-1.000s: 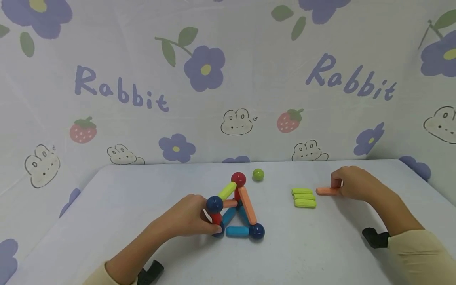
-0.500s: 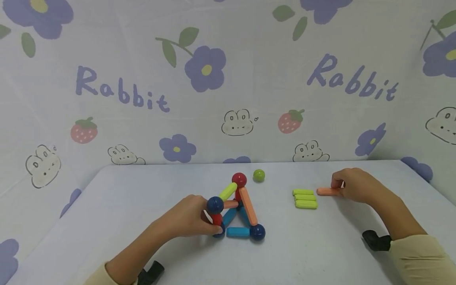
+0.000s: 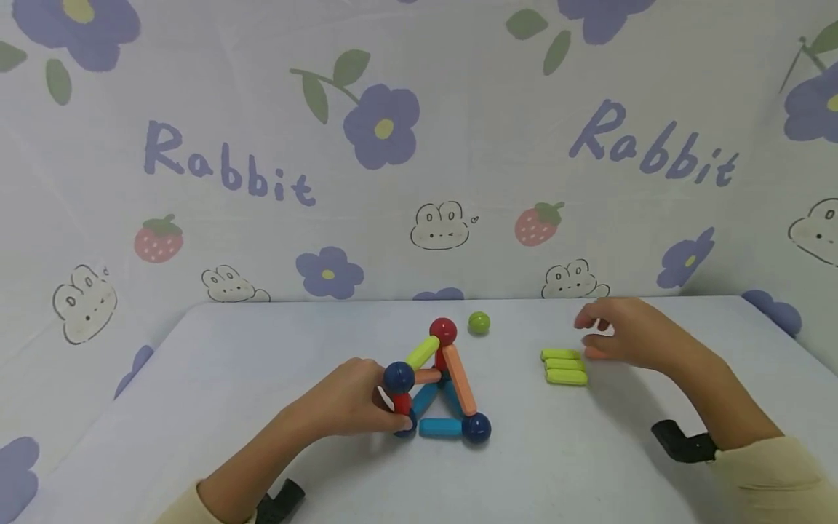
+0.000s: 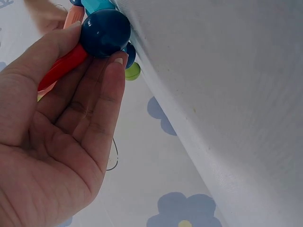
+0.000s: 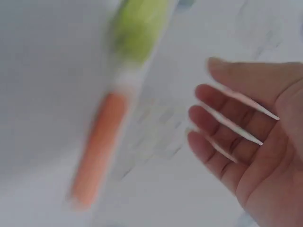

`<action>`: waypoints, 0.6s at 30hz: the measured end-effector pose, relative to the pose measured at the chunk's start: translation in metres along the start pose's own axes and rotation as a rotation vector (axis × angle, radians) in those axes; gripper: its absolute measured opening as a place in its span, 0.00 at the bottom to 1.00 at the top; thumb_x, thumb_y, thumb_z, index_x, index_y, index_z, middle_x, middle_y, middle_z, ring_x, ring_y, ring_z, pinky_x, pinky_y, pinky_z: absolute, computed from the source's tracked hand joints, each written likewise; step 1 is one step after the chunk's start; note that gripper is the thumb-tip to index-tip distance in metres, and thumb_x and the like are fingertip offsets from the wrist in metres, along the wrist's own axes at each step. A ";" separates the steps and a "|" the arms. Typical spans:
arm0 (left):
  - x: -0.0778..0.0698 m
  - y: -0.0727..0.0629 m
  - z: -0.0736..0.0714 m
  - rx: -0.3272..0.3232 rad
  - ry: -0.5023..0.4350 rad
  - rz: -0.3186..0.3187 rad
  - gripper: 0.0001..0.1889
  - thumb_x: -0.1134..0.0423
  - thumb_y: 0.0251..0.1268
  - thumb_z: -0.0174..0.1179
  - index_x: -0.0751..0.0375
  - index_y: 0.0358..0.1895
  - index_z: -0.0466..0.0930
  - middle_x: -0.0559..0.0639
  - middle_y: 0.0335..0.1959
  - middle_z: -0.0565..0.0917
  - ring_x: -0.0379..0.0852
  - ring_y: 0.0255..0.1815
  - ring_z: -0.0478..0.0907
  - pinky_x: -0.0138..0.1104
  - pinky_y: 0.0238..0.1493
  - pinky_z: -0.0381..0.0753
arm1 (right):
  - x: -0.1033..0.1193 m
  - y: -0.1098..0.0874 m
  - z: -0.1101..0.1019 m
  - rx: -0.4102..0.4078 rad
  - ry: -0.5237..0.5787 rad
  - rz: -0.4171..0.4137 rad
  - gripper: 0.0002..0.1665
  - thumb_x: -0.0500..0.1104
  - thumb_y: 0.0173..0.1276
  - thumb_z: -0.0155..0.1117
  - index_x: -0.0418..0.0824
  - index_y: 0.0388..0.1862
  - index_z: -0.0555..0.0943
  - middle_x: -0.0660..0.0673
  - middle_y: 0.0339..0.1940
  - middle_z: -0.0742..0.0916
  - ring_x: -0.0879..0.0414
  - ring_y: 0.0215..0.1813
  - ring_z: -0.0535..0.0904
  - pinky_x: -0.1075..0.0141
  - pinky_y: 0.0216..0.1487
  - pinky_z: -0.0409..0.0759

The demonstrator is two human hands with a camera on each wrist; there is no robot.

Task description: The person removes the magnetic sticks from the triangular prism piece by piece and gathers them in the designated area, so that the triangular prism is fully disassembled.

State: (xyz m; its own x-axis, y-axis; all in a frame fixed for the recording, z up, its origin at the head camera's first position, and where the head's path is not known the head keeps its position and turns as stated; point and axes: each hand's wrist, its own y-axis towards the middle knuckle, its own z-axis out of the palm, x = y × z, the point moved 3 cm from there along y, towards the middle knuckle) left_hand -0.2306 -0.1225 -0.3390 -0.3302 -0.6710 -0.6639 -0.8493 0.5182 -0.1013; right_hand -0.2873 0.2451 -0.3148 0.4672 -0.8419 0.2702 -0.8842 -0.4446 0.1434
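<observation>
My left hand grips a lower corner of a ball-and-stick frame. In the left wrist view its thumb and fingers pinch a dark blue ball, with a red stick joined to it. The frame has blue base sticks, an orange stick sloping up to a red ball, a yellow-green stick and another dark blue ball up at the left. My right hand, fingers spread and holding nothing, is over a loose orange stick, which it mostly hides in the head view.
Several yellow-green sticks lie side by side left of the right hand. A green ball sits behind the frame, near the back edge of the white table. A printed cloth hangs behind.
My right hand has let go of the orange stick and lifted, its fingers opening and shifting slightly left. The left hand keeps its grip on the frame. The head view has shifted slightly.
</observation>
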 end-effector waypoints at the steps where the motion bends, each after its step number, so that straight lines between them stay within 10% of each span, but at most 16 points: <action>1: 0.000 0.000 0.000 0.000 0.000 -0.002 0.13 0.59 0.53 0.77 0.61 0.38 0.87 0.44 0.29 0.87 0.39 0.30 0.85 0.33 0.31 0.84 | 0.016 0.002 -0.001 -0.030 0.011 -0.047 0.12 0.37 0.61 0.75 0.39 0.44 0.86 0.49 0.39 0.87 0.50 0.43 0.82 0.53 0.43 0.83; 10: 0.002 0.000 0.001 0.007 -0.011 -0.002 0.12 0.59 0.54 0.77 0.59 0.36 0.86 0.44 0.27 0.87 0.39 0.27 0.84 0.33 0.30 0.84 | 0.154 0.023 0.006 -0.118 0.177 -0.487 0.15 0.38 0.67 0.71 0.42 0.52 0.84 0.53 0.48 0.86 0.64 0.38 0.80 0.69 0.38 0.83; 18: 0.003 0.000 -0.002 -0.001 0.022 0.078 0.11 0.59 0.55 0.76 0.60 0.37 0.87 0.42 0.30 0.86 0.38 0.30 0.85 0.32 0.35 0.84 | 0.191 0.035 0.023 0.025 0.078 -0.534 0.18 0.41 0.71 0.67 0.42 0.58 0.82 0.48 0.53 0.84 0.60 0.44 0.82 0.72 0.42 0.81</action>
State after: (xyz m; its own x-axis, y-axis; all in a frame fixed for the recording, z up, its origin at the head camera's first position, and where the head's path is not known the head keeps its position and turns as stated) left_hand -0.2325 -0.1256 -0.3393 -0.4046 -0.6402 -0.6530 -0.8209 0.5690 -0.0492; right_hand -0.2290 0.0620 -0.2802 0.8497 -0.4714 0.2362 -0.5225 -0.8128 0.2576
